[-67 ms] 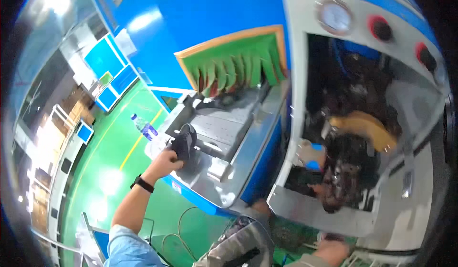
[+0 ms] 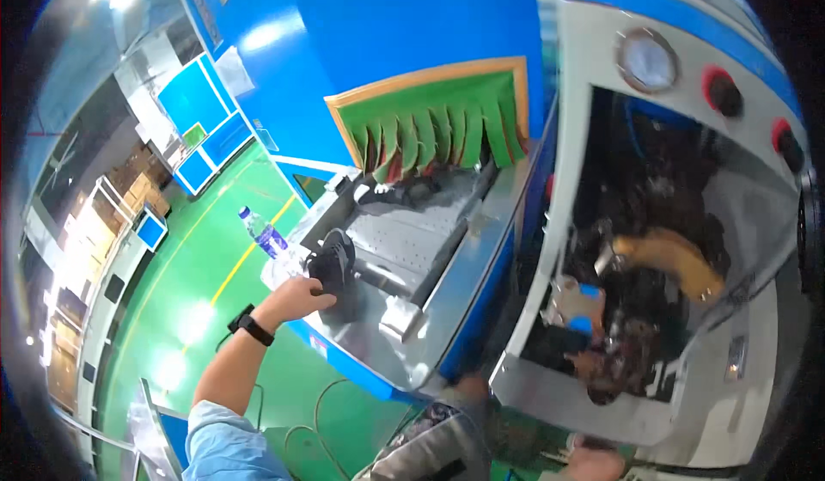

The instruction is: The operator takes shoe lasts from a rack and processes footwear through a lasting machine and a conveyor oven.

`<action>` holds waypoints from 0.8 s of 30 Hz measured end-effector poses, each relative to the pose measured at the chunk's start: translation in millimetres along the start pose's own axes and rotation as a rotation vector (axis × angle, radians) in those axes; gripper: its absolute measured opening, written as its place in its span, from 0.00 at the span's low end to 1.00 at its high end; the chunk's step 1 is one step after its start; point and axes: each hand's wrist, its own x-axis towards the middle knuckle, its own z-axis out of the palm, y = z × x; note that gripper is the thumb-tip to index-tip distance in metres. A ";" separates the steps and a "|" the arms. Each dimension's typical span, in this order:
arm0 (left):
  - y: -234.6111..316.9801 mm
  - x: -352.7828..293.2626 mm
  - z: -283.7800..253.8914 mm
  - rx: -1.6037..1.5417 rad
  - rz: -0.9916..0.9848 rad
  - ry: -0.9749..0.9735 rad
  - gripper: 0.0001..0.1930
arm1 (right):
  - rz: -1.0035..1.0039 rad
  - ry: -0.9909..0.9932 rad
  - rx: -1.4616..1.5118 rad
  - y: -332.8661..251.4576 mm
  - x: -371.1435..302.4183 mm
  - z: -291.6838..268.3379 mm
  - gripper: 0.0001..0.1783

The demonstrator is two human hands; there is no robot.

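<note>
My left hand [image 2: 298, 299], with a black band on the wrist, is closed at the near end of a dark lace-up shoe [image 2: 333, 259]. The shoe is at the left end of a shiny metal worktop [image 2: 404, 350], beside a grey perforated plate [image 2: 402, 233]. Whether its sole touches the metal, I cannot tell. Low at the right edge of the work area, my right hand [image 2: 595, 462] shows only in part, below the grey-framed machine [image 2: 550, 395]. Its fingers are blurred and partly hidden.
Green strip curtains [image 2: 430, 137] hang in the opening of a blue machine [image 2: 412, 17]. A metal block [image 2: 400, 318] sits on the worktop, and a water bottle [image 2: 264, 233] stands at its left edge. The right machine carries a gauge [image 2: 648, 60] and a yellowish curved part [image 2: 670, 259].
The view has shifted a little, so the machines appear farther right and lower. My left hand stays at the shoe, which looks slightly lower in the picture.
</note>
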 end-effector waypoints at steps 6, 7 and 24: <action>44.1 109.7 -69.5 -0.364 0.079 0.032 0.22 | -0.247 0.045 -0.562 13.7 -18.2 61.2 0.13; 9.1 163.2 -62.8 -0.326 0.302 0.040 0.20 | -0.275 0.026 -0.623 16.5 -15.7 72.0 0.13; 1.8 269.0 12.5 -0.531 0.188 0.296 0.22 | -0.331 -0.200 -1.199 26.9 -36.1 171.0 0.17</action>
